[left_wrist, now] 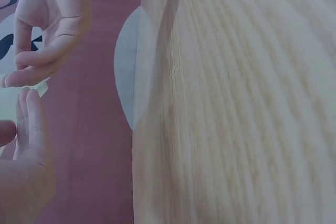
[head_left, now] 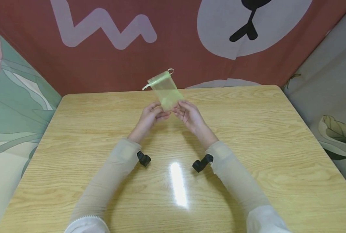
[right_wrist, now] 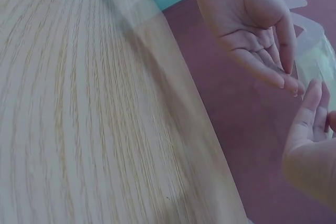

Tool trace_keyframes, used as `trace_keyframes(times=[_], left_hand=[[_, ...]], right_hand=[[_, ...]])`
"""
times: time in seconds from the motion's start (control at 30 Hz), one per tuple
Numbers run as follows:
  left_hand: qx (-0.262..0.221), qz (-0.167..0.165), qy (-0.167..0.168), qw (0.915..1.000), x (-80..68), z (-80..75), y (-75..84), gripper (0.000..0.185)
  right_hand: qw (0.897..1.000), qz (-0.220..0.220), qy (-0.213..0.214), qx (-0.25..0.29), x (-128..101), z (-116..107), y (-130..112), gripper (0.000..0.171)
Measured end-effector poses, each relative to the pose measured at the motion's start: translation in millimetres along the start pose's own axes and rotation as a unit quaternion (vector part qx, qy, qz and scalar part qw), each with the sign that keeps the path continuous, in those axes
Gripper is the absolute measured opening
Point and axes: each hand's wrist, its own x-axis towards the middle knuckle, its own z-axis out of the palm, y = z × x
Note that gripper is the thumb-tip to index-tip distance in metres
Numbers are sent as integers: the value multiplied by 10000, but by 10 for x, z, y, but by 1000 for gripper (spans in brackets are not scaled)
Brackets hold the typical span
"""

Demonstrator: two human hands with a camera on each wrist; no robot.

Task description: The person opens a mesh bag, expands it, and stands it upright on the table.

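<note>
A small sheer yellow-green drawstring pouch [head_left: 167, 92] is held up over the table's far edge. It tilts to the upper left, with white cord loops at its top corners. My left hand [head_left: 150, 117] pinches its lower left corner between thumb and fingers. At the lower right corner, my right hand [head_left: 192, 118] pinches it in the same way. The right wrist view shows part of the pouch [right_wrist: 320, 61] beyond both hands, looking flat and see-through. Only a sliver of it shows at the left edge of the left wrist view.
A light wood-grain table [head_left: 263, 136] lies under both arms, with a bright light reflection near its middle. A red printed cloth [head_left: 173, 58] hangs behind the far edge. Patterned drapes flank both sides. A small black camera [head_left: 202, 162] sits on each wrist.
</note>
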Motion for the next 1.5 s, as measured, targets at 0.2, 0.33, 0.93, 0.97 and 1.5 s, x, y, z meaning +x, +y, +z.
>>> trace_keyframes(times=[0.2,0.33,0.93,0.97,1.5], left_hand=[[-202,-200,-151,9995,0,9,8,43],[-223,-264,-240,9991,-1,14,3,45],[-678,-204,-611,9956,-26,-9,14,32],[-712,-196,-624,9953,-29,-9,15,28],[-912,-682,-655,9913,-26,12,-2,22]], right_hand=[[9988,168,-322,-322,18,-46,3,33],[9977,258,-438,-452,24,-65,6,33],[9925,484,-295,1080,16,-90,-16,29],[9924,483,-279,1096,17,-88,-14,29],[9968,521,-386,468,25,-89,41,31]])
